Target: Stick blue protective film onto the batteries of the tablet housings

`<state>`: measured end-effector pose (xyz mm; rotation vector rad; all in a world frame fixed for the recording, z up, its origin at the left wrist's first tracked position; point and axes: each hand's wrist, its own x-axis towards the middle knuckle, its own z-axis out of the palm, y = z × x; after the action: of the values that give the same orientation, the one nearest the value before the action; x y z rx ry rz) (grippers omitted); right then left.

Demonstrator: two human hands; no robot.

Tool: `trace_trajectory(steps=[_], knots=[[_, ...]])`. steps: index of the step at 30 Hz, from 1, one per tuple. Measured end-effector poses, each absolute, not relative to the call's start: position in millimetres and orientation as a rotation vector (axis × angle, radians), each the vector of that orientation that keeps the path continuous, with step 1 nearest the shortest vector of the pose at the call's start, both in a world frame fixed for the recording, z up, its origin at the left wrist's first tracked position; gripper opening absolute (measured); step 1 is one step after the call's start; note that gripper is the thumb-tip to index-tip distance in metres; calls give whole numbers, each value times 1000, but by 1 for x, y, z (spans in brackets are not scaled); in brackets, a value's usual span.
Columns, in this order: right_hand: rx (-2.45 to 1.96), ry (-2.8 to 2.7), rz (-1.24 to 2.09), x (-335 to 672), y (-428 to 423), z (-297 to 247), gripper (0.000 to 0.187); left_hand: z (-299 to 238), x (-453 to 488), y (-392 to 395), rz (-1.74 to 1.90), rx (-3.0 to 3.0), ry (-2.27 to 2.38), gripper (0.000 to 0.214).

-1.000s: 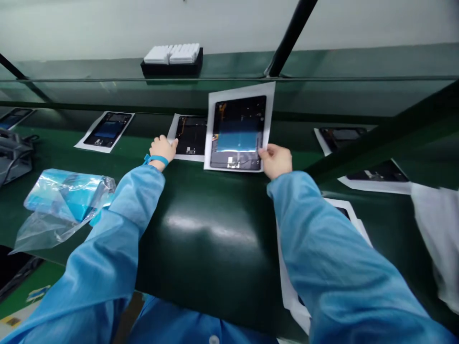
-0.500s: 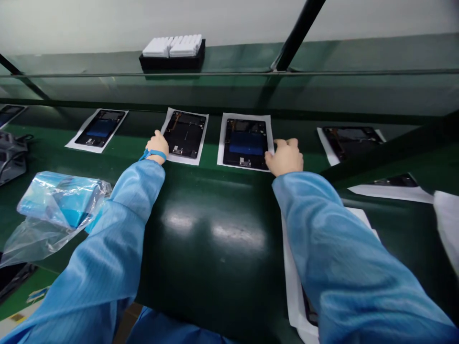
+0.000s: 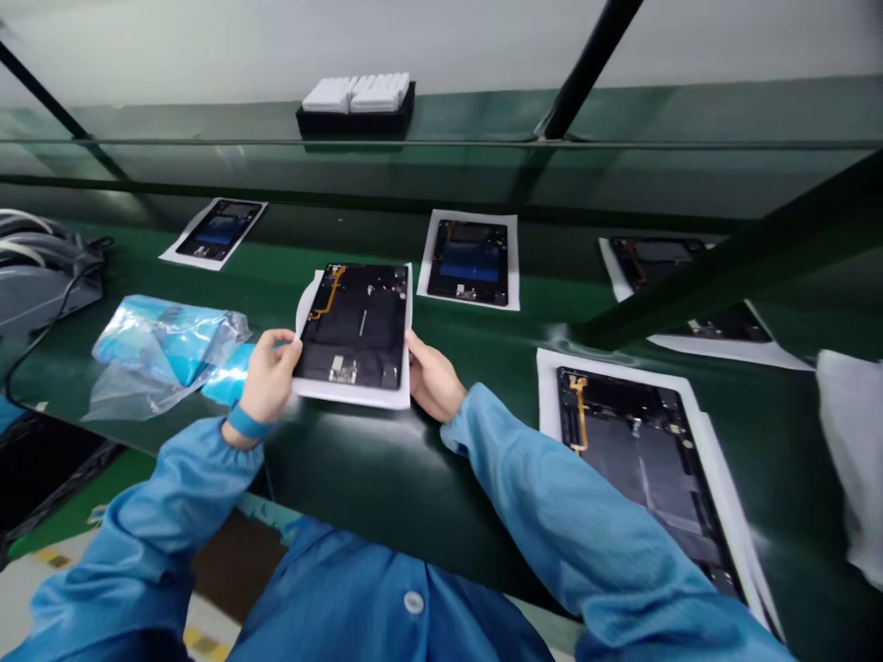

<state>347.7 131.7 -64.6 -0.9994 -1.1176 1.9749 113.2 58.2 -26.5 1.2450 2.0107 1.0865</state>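
Note:
Between my two hands is an opened tablet [image 3: 355,322], black inside with an orange ribbon cable and a small board at its lower edge. A white sheet [image 3: 351,395] lies under it. My left hand [image 3: 269,372] is closed on the tablet's lower left edge, thumb on top. On the right edge, my right hand [image 3: 434,375] grips it with the thumb on the rim and the fingers beneath. Behind it on the bench, a second tablet [image 3: 473,262] with a blue patch rests on its own white sheet.
Another blue-patched tablet [image 3: 219,228] lies at the back left. A larger-looking tablet [image 3: 648,460] on white sheets sits near my right arm. Clear bags with blue contents [image 3: 166,345] lie left. A dark post [image 3: 724,248] crosses the right side. A black tray [image 3: 355,122] stands on the shelf.
The tablet with the orange cable has come from the back row toward me, with its white sheet. My right hand has left the blue-patched tablet and moved left onto this one.

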Motion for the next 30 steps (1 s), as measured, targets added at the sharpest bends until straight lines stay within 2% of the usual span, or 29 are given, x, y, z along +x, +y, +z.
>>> trace_trajectory(steps=[3,6,11,17,21,24,27,29,30], knots=[[-1066,-1110,1990,357,99,-65,55,-36,119,-2,987,1329,2007,30],[-1125,-1129,1999,372,76,-68,49,-37,112,-24,835,1458,2067,30],[-1232,-1189,1952,393,61,-73,46,-34,62,3,673,1572,2296,32],[-1328,-1345,1850,403,59,-77,49,-33,21,31,443,1577,2152,30],[-1407,-1520,1723,412,63,-79,43,-25,10,31,393,1564,1992,29],[-1529,-1667,1514,422,67,-75,33,-21,4,31,380,1533,1933,27],[-1674,-1943,1010,424,66,-66,30,-17,3,29,388,1523,1937,24],[-1620,-2076,783,415,60,-58,30,-11,7,25,410,1538,1987,23],[-1539,-2097,786,407,55,-53,29,-6,12,22,432,1554,2030,22]])
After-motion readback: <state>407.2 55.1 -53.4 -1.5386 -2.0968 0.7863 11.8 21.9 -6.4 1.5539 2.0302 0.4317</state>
